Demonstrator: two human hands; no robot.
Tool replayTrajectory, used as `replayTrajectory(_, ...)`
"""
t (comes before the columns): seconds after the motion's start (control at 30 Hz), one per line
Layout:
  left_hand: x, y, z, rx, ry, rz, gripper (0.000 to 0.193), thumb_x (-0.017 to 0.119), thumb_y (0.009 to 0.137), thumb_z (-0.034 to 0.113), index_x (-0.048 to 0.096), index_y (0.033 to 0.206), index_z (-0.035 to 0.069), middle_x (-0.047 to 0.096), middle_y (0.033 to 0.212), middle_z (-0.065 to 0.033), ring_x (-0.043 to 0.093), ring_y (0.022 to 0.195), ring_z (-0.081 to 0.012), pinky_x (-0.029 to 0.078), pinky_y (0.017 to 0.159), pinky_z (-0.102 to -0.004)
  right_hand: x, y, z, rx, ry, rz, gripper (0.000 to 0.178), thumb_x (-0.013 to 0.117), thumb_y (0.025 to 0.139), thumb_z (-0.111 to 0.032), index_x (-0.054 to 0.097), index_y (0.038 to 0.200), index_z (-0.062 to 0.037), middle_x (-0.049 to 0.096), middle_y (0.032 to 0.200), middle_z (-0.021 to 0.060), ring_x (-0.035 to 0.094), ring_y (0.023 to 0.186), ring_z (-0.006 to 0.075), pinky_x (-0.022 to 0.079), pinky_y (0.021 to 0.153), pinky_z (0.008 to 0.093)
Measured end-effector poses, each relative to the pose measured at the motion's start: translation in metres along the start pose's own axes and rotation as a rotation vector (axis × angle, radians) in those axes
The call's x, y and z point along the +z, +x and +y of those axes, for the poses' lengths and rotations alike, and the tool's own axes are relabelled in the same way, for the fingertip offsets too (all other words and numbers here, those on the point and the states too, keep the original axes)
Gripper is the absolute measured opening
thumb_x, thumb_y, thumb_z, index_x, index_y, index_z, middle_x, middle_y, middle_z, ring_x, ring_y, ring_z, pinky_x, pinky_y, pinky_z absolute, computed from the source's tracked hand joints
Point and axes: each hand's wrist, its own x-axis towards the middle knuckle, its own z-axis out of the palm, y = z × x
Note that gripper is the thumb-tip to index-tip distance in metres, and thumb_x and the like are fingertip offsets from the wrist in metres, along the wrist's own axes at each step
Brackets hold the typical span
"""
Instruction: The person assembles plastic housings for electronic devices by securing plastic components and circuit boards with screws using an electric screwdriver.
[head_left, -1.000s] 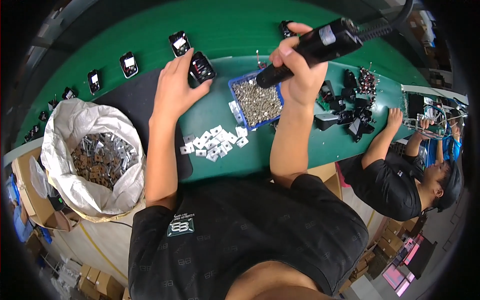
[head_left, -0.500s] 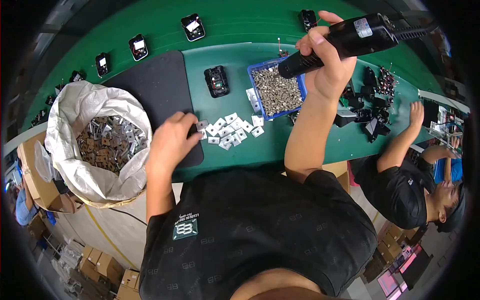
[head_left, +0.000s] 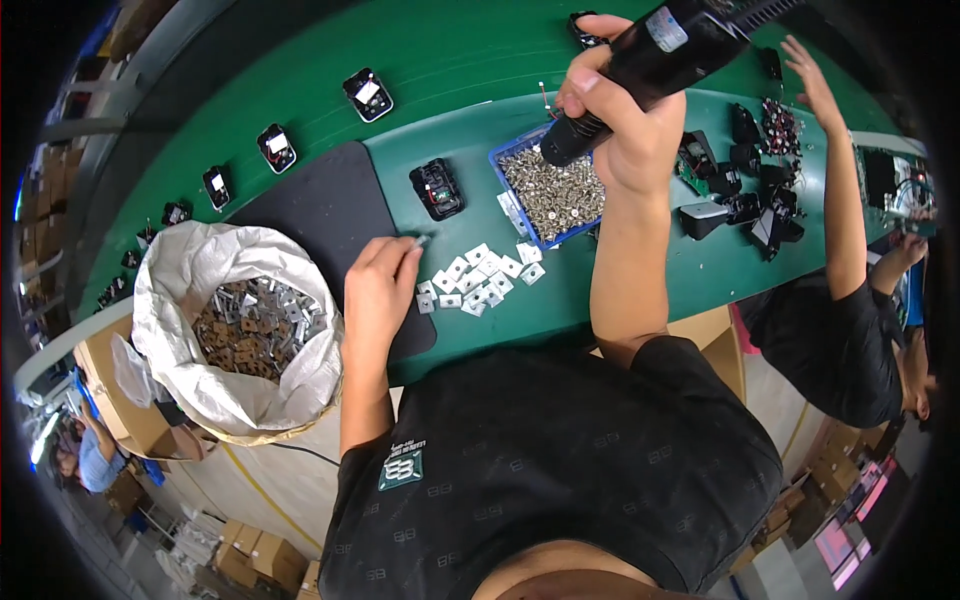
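Observation:
My left hand (head_left: 380, 283) rests on the edge of a black mat (head_left: 325, 215) and pinches a small silver metal plate (head_left: 422, 240) between thumb and fingers. Just right of it lie several more small silver plates (head_left: 477, 281) on the green table. My right hand (head_left: 622, 115) is raised and grips a black electric screwdriver (head_left: 650, 65), its tip over a blue tray of screws (head_left: 555, 195). A small black device (head_left: 437, 188) lies between the mat and the tray.
A white sack of metal parts (head_left: 240, 330) stands at my left. More black devices (head_left: 277, 147) lie in a row along the green belt. Black parts (head_left: 750, 195) are heaped at the right, where another person's arm (head_left: 835, 180) reaches over the table.
My left hand came back from the black device to the small plates and picked one up. The screwdriver hand stayed raised above the screw tray.

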Motion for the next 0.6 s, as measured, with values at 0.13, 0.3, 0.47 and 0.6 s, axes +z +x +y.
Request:
replayTrajectory(0.13,0.0,0.022,0.006,-0.229,-0.13,0.178,0.012,0.069,0.081,0.006,0.067,0.09,-0.002,0.065,0.075,-0.0117,0.06,0.06,-0.019,0.049,0.06,-0.0292,0.006,-0.001,-0.003,0.011,-0.029,0.013,0.042,0.063,0.074,0.001,0.053,0.113,0.0079,0.058,0.07,0.008,0.054,0.06,0.0146,0.047,0.061,0.0317)
replayTrajectory(0.3,0.004,0.04,0.01,-0.301,-0.177,0.144,0.013,0.072,0.078,0.006,0.065,0.085,-0.002,0.064,0.076,-0.0092,0.058,0.059,-0.015,0.048,0.058,-0.0276,0.003,-0.001,-0.005,0.004,-0.025,-0.001,0.042,0.063,0.073,0.0,0.054,0.113,0.007,0.059,0.07,0.0076,0.055,0.06,0.0138,0.047,0.061,0.0306)
replayTrajectory(0.47,0.011,0.047,0.006,-0.043,-0.089,0.218,0.012,0.074,0.074,0.004,0.066,0.083,0.0,0.063,0.091,-0.0086,0.061,0.076,-0.0177,0.049,0.068,-0.0277,0.005,-0.001,-0.006,0.025,-0.026,0.006,0.041,0.065,0.073,-0.001,0.055,0.112,0.006,0.06,0.071,0.0071,0.056,0.06,0.0131,0.047,0.059,0.028)
replayTrajectory(0.6,0.014,0.051,0.011,-0.018,-0.011,0.217,0.013,0.075,0.074,0.009,0.068,0.083,0.003,0.064,0.1,-0.0101,0.061,0.09,-0.025,0.048,0.078,-0.0333,0.003,-0.001,-0.007,0.038,-0.055,0.006,0.04,0.067,0.072,-0.001,0.056,0.111,0.0051,0.061,0.071,0.0065,0.056,0.06,0.0125,0.046,0.058,0.0258)
